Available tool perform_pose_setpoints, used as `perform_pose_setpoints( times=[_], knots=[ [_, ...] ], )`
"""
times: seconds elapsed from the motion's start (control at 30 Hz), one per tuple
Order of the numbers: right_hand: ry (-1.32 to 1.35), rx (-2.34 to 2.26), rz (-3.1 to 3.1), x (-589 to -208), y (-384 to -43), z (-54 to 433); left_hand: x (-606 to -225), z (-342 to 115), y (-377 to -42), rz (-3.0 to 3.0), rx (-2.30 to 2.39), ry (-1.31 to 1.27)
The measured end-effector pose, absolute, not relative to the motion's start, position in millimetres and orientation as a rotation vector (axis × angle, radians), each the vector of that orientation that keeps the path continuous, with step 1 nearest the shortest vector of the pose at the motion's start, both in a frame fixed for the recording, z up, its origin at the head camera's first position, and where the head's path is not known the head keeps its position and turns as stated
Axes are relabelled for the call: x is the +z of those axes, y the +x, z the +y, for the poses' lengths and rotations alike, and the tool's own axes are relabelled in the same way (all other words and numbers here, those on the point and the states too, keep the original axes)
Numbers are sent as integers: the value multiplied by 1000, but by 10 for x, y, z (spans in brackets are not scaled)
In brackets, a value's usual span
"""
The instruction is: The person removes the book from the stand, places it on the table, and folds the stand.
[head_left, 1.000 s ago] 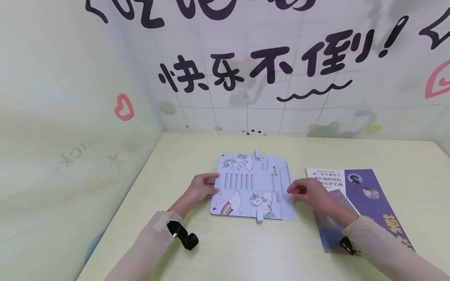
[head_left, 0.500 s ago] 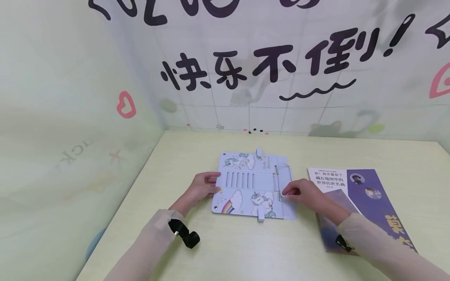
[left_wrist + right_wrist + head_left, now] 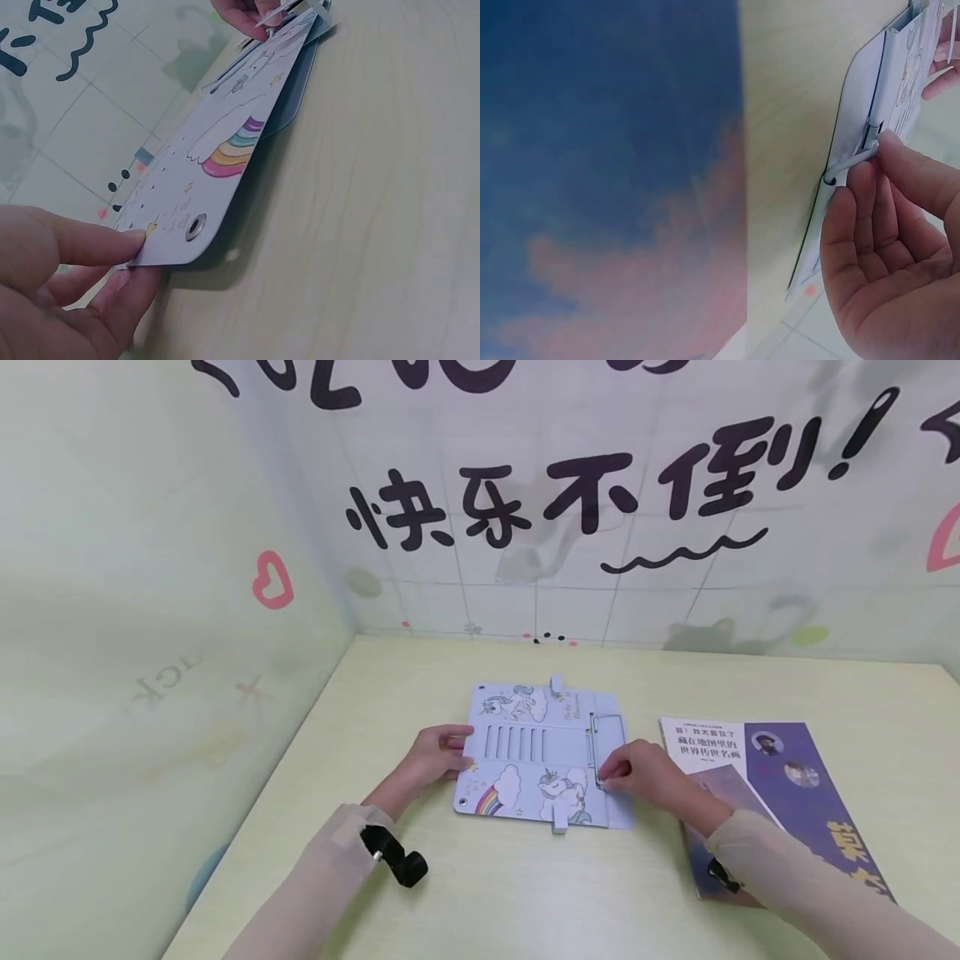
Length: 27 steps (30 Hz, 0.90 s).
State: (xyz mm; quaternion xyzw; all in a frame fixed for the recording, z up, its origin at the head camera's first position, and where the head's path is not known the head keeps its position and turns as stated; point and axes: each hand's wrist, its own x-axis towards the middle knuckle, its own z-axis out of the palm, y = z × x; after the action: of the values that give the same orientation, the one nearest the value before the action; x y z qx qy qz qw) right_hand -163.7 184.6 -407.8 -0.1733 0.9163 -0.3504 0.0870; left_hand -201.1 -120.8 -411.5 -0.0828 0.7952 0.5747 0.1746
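Observation:
A pale lilac book stand (image 3: 517,785) with unicorn and rainbow prints lies on the table, its row of slots at the middle. My left hand (image 3: 431,754) pinches its left edge, thumb on top and fingers beneath, as the left wrist view shows near the metal eyelet (image 3: 196,227). Over the stand's right part, my right hand (image 3: 648,772) pinches a thin white wire bracket (image 3: 851,160) between thumb and forefinger. One end of that wire sits in a hinge at the stand's edge in the right wrist view. Two small clips (image 3: 559,817) stick out at the stand's near and far sides.
To the right, a purple-and-white book (image 3: 783,777) lies flat, partly under my right forearm. The pale wooden table (image 3: 495,893) meets a printed curtain (image 3: 420,602) at the back and another at the left.
My right hand has moved left from the stand's right edge, bringing the wire bracket over toward the slots. The left hand keeps its hold; the view has shifted slightly.

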Motion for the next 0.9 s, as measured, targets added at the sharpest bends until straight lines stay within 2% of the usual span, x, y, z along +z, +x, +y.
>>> perform_pose_setpoints(
  times=[0.3,0.5,0.7,0.9],
  knots=[
    [-483,-1061,2690,-3919,-1484,1875,-3882,-1232,-2253,2476,1343,-108],
    [-650,-1135,2568,-3858,-1187,1821,-3743,-984,-2547,2442,1432,-88],
    [-743,-1209,2466,-3980,-1007,1687,-3826,-617,-2778,2414,1422,-15],
    [-738,-1191,2488,-4088,-995,1580,-3968,-304,-2873,2315,1446,1]
  ],
)
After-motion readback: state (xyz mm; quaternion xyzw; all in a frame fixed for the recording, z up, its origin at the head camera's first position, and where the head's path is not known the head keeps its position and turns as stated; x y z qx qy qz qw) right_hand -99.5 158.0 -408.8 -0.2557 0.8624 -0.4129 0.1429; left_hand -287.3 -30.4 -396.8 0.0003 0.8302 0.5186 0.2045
